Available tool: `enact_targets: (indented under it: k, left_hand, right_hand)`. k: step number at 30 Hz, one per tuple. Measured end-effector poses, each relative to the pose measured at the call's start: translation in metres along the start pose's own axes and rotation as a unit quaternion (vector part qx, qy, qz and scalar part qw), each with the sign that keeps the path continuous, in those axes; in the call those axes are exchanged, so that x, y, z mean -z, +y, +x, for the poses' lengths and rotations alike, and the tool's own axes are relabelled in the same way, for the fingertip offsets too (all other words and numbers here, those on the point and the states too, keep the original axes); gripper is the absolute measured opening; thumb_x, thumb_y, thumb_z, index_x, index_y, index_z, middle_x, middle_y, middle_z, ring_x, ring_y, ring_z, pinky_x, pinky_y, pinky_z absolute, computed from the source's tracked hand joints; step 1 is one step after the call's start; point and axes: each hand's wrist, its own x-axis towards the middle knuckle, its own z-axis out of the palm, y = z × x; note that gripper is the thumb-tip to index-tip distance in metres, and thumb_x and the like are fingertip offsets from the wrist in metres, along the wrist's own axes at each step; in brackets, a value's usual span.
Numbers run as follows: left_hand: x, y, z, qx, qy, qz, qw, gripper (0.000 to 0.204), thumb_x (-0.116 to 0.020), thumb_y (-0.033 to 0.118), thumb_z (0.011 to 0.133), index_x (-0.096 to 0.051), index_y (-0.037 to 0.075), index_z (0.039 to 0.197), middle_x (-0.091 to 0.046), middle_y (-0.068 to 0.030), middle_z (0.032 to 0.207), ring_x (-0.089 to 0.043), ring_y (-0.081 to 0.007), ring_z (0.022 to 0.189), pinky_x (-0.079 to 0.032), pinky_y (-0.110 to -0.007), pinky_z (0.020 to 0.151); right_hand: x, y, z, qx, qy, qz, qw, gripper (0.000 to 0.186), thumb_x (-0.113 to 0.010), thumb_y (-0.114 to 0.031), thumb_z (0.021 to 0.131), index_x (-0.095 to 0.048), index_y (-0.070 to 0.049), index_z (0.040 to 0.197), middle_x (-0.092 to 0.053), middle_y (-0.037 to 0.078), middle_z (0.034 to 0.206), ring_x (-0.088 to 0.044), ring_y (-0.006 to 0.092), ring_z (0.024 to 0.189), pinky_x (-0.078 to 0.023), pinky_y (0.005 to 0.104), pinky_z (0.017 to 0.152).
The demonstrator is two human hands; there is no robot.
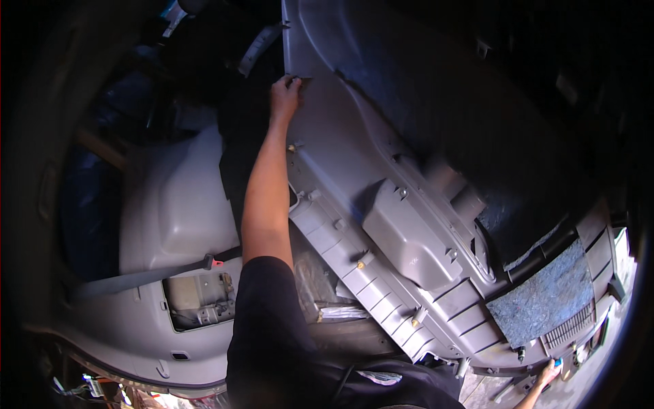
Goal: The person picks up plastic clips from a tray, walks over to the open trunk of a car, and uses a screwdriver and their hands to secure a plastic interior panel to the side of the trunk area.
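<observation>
A large grey plastic car trim panel [334,129] stretches diagonally in front of me, its ribbed, clip-studded back side in view. My left hand [285,99] is closed on its left edge near the far end, arm reaching out straight. At the lower right, my right hand [547,373] is closed at the panel's near edge. A small blue spot shows by its fingertips, too small to name. On the panel sit a box-shaped moulded housing [412,238] and a blue-grey felt pad [545,300]. Yellowish clips [361,264] stick out along its left border.
Left of the panel is a fitted grey interior trim [197,198] with a rectangular opening [199,300] showing metal parts. A seat belt [143,278] with a red-tipped end crosses it. Below the panel lies a dark sill [351,341]. The surroundings at the top are dark.
</observation>
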Motion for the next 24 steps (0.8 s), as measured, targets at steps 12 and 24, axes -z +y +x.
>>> enact_targets:
  k: [12,24]
  left_hand:
    - [0.009,-0.014,0.001,0.049,-0.023,0.006,0.999,0.032,-0.058,0.018,0.098,-0.063,-0.004,0.12,-0.069,-0.0133,0.093,-0.07,-0.0193,0.068,-0.059,-0.03,0.057]
    - [0.083,-0.041,-0.144,0.148,-0.063,-0.003,0.987,0.035,-0.065,0.01,0.092,-0.063,-0.002,0.124,-0.071,-0.0105,0.102,-0.066,-0.0137,0.073,-0.055,-0.026,0.058]
  right_hand:
    - [0.008,0.004,0.01,0.032,0.049,-0.011,0.998,0.039,-0.061,-0.017,0.089,-0.056,0.007,0.119,-0.064,0.02,0.105,-0.059,0.0299,0.092,-0.048,0.0405,0.087]
    - [-0.002,0.005,0.026,-0.02,-0.016,-0.046,0.999,0.036,-0.063,-0.02,0.089,-0.062,0.007,0.112,-0.066,0.023,0.102,-0.062,0.0364,0.089,-0.05,0.0459,0.085]
